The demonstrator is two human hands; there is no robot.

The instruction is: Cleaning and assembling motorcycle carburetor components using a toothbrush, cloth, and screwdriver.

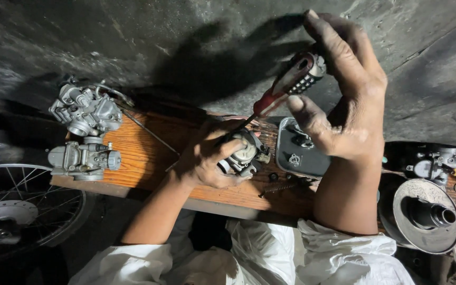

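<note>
Left hand grips carburetor; right hand (above) holds screwdriver.

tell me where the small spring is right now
In the head view, the spring lies on the wooden board near its front edge, just right of the left hand and below the metal tray.

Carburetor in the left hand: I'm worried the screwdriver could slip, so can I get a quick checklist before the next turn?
1. Left hand wrapped around the carburetor: ok.
2. Right hand gripping the screwdriver handle: ok.
3. Screwdriver tip seated in a screw: cannot tell, the fingers hide it.
4. Carburetor braced over the wooden board: ok.
5. Loose spring near the board's front edge: not ok, may roll off.
6. Metal tray holding small parts, close by: ok.
</note>
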